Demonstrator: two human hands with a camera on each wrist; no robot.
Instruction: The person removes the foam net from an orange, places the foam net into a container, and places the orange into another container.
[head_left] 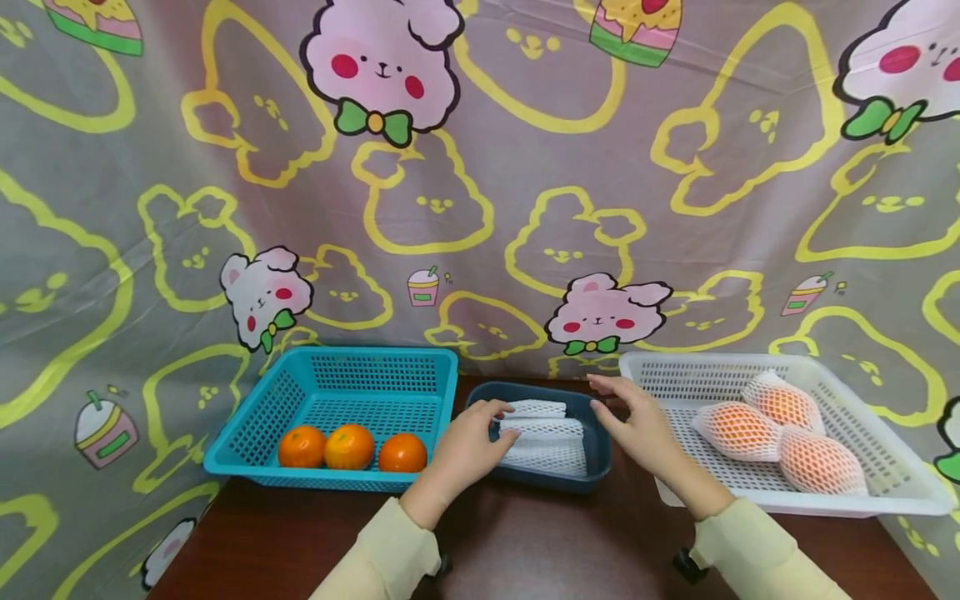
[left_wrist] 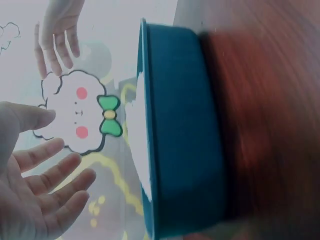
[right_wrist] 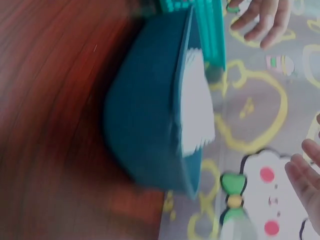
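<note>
In the head view a dark blue tray [head_left: 551,482] stands mid-table with white foam net sleeves [head_left: 543,450] lying in it. My left hand [head_left: 471,442] hovers over the tray's left side, fingers loosely bent, with nothing in it. Over the right rim, my right hand [head_left: 637,425] is held with fingers spread and also holds nothing. The left wrist view shows the left hand [left_wrist: 45,185] beside the tray wall [left_wrist: 185,125], apart from it. In the right wrist view, the right hand's fingers [right_wrist: 305,182] appear at the edge, away from the foam sleeves [right_wrist: 196,105].
To the left is a turquoise basket [head_left: 330,479] with three oranges [head_left: 349,447] along its front side. At right a white basket [head_left: 757,498] holds three oranges in foam nets [head_left: 821,461]. A patterned curtain [head_left: 480,167] hangs behind the brown table [head_left: 555,550].
</note>
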